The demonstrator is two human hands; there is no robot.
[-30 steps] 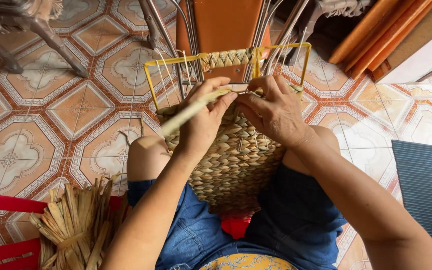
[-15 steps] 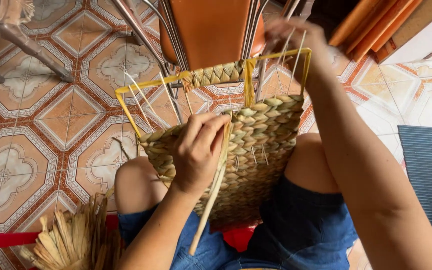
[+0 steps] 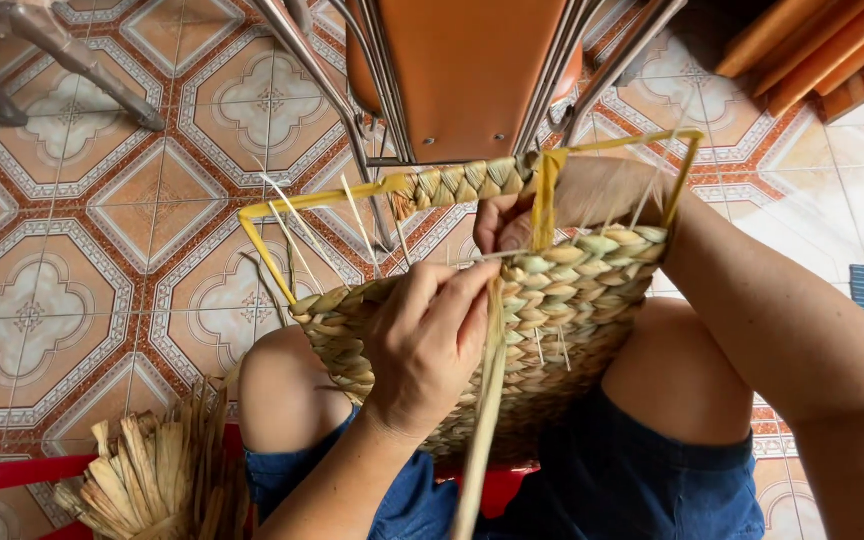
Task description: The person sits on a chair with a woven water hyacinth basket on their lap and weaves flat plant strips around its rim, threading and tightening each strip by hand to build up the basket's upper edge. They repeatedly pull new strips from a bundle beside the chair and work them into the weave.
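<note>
Since a moment ago: right hand (image 3: 512,222) dropped from up by the orange chair (image 3: 467,75) to just behind the rim of the half-woven basket (image 3: 542,330) on the lap. Left hand (image 3: 427,345) fingers (image 3: 462,290) pinched together on the pale reed strand (image 3: 487,400), now hanging straight down. Right fingers mostly hidden; cannot tell.

Your left hand (image 3: 427,340) pinches a long pale straw strip (image 3: 482,420) against the woven basket (image 3: 552,320) on your lap. Your right hand (image 3: 512,215) sits inside the yellow wire frame (image 3: 262,245). Dry straw (image 3: 152,470) lies by your knee.
</note>
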